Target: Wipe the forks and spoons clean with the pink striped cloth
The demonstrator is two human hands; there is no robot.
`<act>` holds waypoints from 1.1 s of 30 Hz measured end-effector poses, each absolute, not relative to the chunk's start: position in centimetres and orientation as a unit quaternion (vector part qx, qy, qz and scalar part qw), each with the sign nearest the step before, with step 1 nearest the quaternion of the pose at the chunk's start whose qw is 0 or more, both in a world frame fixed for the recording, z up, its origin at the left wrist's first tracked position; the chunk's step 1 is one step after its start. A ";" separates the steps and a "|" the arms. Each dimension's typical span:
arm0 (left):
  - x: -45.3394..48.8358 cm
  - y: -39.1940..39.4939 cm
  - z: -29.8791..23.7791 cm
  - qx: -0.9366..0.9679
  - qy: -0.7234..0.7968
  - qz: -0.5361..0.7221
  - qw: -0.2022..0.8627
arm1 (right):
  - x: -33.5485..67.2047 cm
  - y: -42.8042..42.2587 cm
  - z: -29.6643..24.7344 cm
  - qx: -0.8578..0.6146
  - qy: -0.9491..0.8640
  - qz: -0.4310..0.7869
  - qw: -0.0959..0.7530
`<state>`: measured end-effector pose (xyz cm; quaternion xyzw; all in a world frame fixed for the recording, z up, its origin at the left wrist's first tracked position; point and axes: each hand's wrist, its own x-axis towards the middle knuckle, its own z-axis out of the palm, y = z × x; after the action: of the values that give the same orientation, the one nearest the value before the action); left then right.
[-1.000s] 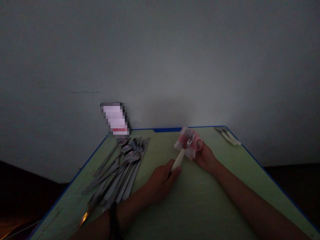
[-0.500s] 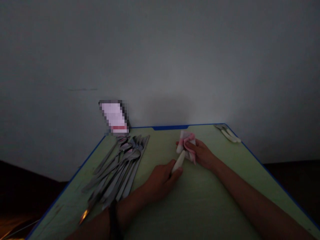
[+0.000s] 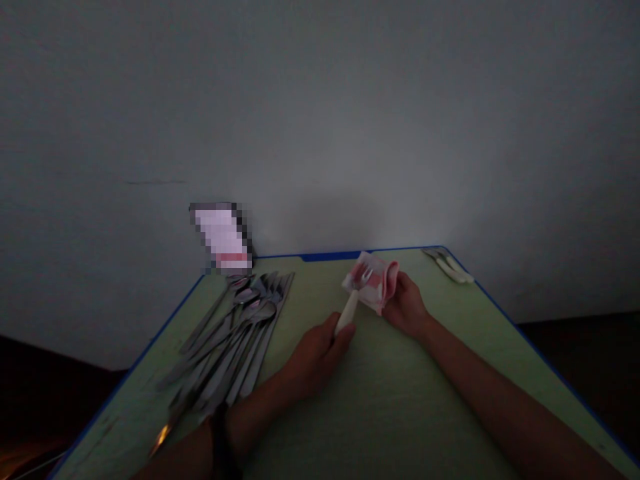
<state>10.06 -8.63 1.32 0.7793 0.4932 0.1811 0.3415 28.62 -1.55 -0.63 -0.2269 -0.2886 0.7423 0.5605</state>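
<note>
My left hand (image 3: 323, 350) grips a fork (image 3: 349, 312) by its pale handle, the tines pointing away from me. Behind the tines lies a folded pink and white cloth (image 3: 375, 280), opened out so that the fork head shows against it. My right hand (image 3: 406, 307) holds this cloth from its right side; the fingers behind it are partly hidden. Both hands are above the middle of the green table (image 3: 395, 400).
Several metal spoons, forks and knives lie in a loose pile of cutlery (image 3: 230, 347) on the left. A blurred phone (image 3: 223, 237) leans on the wall behind. Pale-handled forks (image 3: 447, 265) rest at the far right corner. A blue rim edges the table.
The cloth, wrapped over the fork head before, is now opened so the tines show. My left hand has shifted slightly left and down with the fork. The view has turned a little.
</note>
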 end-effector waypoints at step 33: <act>10.1 -9.1 1.2 0.832 0.462 0.134 0.276 | 28.7 -2.1 -1.4 -0.249 -0.389 0.733 0.500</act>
<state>10.13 -9.10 1.19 0.8322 0.4617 0.1338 0.2762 28.68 -2.10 -1.44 -0.2490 -0.3888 0.7328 0.4998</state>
